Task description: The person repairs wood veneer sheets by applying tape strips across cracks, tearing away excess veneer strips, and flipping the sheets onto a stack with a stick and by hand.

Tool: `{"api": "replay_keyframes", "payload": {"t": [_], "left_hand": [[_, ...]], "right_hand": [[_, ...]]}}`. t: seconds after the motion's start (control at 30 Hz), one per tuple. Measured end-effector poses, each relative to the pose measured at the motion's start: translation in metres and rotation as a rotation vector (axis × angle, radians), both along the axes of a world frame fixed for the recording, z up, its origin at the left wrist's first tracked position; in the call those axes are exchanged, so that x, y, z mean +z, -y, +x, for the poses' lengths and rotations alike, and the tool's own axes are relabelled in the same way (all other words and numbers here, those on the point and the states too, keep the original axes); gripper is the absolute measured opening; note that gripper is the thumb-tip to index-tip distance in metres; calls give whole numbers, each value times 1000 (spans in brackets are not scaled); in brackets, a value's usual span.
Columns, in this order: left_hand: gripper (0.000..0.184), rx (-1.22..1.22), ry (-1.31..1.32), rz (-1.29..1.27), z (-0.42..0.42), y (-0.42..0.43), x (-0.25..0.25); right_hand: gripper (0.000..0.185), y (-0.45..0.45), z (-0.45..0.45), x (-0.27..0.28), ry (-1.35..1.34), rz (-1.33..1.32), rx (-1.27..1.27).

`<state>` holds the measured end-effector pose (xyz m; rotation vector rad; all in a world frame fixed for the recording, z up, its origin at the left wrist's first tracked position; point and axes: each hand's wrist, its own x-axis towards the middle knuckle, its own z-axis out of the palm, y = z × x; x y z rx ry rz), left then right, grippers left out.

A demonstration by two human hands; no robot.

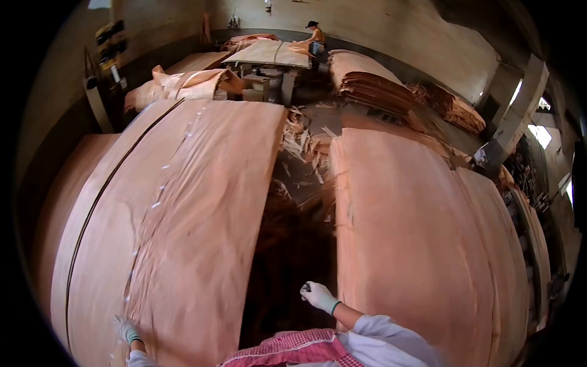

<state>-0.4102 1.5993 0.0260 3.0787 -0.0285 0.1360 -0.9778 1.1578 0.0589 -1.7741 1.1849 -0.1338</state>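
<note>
My left hand (126, 329), in a pale glove, rests with fingers stretched out on a large wood veneer sheet (208, 244) at the left. It lies beside a wrinkled seam marked with short whitish strips (157, 204). My right hand (320, 297), in a white glove with a green cuff, is held over the dark gap between two stacks. Its fingers are curled together, and a small dark spot shows at them; I cannot make out what they hold, if anything. At the right lies a thick stack of veneer sheets (403, 232), apart from that hand.
A dark cord or strip (101, 205) runs along the left sheet. Veneer scraps (296, 134) litter the floor between the stacks. Farther back, a person (316, 40) stands at another veneer-covered table (269, 54). More stacks (373, 82) and a slanted post (520, 110) are at the right.
</note>
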Motion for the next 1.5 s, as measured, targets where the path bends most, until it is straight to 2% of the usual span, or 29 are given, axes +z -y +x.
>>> {"api": "replay_keyframes", "payload": {"t": [0.07, 0.1, 0.2, 0.33, 0.37, 0.4, 0.43, 0.47, 0.5, 0.53, 0.57, 0.6, 0.67, 0.73, 0.77, 0.83, 0.9, 0.93, 1.03, 1.1, 1.17, 1.2, 1.23, 1.27, 1.3, 1.37, 1.43, 1.5], "left_hand": [[49, -101, 144, 260, -8, 38, 19], [49, -142, 197, 165, -13, 65, 27], [49, -258, 302, -61, -38, 175, 60], [49, -358, 374, -252, -55, 330, 59], [48, -427, 394, -331, -40, 363, 37], [48, -503, 417, -410, -22, 400, 19], [46, -486, 365, -430, -19, 454, 24], [44, -565, 487, -580, -13, 509, 13], [42, -540, 431, -403, -19, 562, 25], [41, -571, 381, -514, -24, 621, 31], [42, -659, 348, -536, -21, 673, 21], [42, -753, 308, -541, -17, 721, 11], [43, -940, 283, -628, -22, 822, 19], [42, -1009, 211, -588, -39, 921, 57], [40, -1035, 189, -611, -47, 962, 76], [39, -1085, 168, -617, -44, 1033, 78], [37, -1080, 187, -616, -29, 1100, 71], [37, -1047, 185, -593, -16, 1132, 68], [39, -928, 192, -521, 22, 1227, 57], [42, -815, 195, -462, 53, 1277, 35], [49, -690, 113, -387, 74, 1315, 27], [51, -644, 65, -345, 79, 1323, 23], [53, -602, 6, -301, 80, 1328, 13], [53, -600, 51, -285, 80, 1325, -2], [54, -603, 106, -282, 80, 1329, -6], [53, -560, 29, -272, 75, 1337, 7], [51, -562, 41, -275, 74, 1339, 8], [50, -553, 35, -242, 75, 1341, 9]], "right_hand": [[19, 45, -2, -13, 49, -32, -19], [18, 65, 0, -18, 58, -83, -27], [18, 137, 20, 0, 76, 248, -111], [22, 263, 38, -13, 118, 248, -166], [23, 297, 38, -22, 105, 194, -188], [26, 335, 31, -51, 44, -1, -166], [31, 374, 24, -66, 140, 139, -245], [36, 407, 9, -76, 55, 15, -227], [39, 435, -9, -75, -135, -30, -229], [41, 466, -30, -99, -233, -66, -320], [30, 492, -63, -130, -267, -137, -292], [29, 506, -84, -127, -127, 163, -472], [29, 517, -101, -102, -315, -175, -536], [30, 538, -130, -105, -439, 172, -651], [42, 551, -169, -162, -654, 204, -619], [44, 569, -151, -131, -953, 257, -361], [37, 594, -167, -182, -1054, 224, -129], [36, 617, -164, -188, -1078, 229, -68], [35, 755, -116, -180, -911, 242, -196], [35, 859, -82, -155, -639, 268, -403], [34, 954, -19, -103, -332, 299, -529], [24, 1003, -1, -105, -212, 268, -504], [20, 1054, 8, -133, -68, 230, -491], [17, 1098, 31, -124, -37, 240, -425], [15, 1123, 75, -71, -16, 226, -420], [15, 1197, 123, -67, -50, 50, -319], [14, 1234, 187, -28, 217, 162, -346], [16, 1268, 241, -12, 253, 193, -281]]}}
